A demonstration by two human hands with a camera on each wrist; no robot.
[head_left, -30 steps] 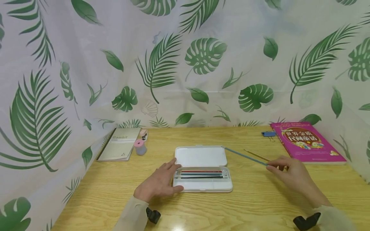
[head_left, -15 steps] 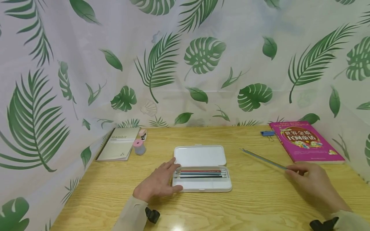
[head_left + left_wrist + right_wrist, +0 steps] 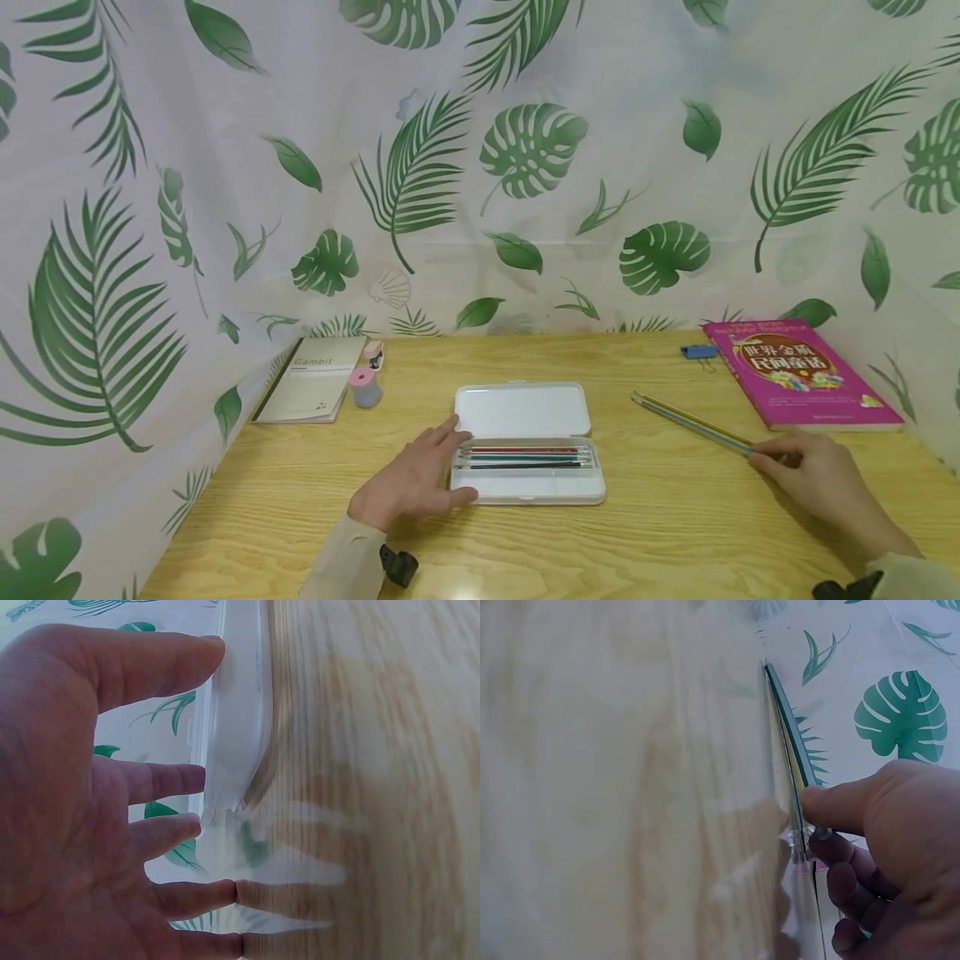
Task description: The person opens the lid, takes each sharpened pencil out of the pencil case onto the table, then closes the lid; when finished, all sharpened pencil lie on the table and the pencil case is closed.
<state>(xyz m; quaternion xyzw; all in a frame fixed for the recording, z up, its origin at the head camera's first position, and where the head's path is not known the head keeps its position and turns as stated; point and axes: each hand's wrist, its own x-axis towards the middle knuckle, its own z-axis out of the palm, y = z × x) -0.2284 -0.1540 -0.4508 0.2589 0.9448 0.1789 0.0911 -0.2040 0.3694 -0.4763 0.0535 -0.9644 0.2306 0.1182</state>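
A white pencil case point(image 3: 577, 485) lies with its lid point(image 3: 521, 410) folded back, and several pencils point(image 3: 525, 457) sit in its upper compartment. My left hand point(image 3: 412, 482) rests at the case's left end, fingers spread and straight, thumb by the front corner. In the left wrist view, fingertips meet the case wall point(image 3: 241, 697) and the table. To the right, my right hand point(image 3: 817, 479) pinches a blue-green pencil point(image 3: 690, 424) near one end with thumb and finger. Close alongside it lies a yellow pencil point(image 3: 693, 417), nearly parallel. Whether the fingers also touch the yellow one I cannot tell.
At the back left are a notebook point(image 3: 311, 379), a small pink-topped container point(image 3: 365, 388) and a small pink and white item point(image 3: 374, 354). A blue binder clip point(image 3: 698, 352) and a pink book point(image 3: 802, 375) lie at the back right. Patterned cloth hangs behind the table.
My right hand has moved right and slightly nearer, bringing the blue-green pencil from beside the case to alongside the yellow pencil. The left hand stays at the case.
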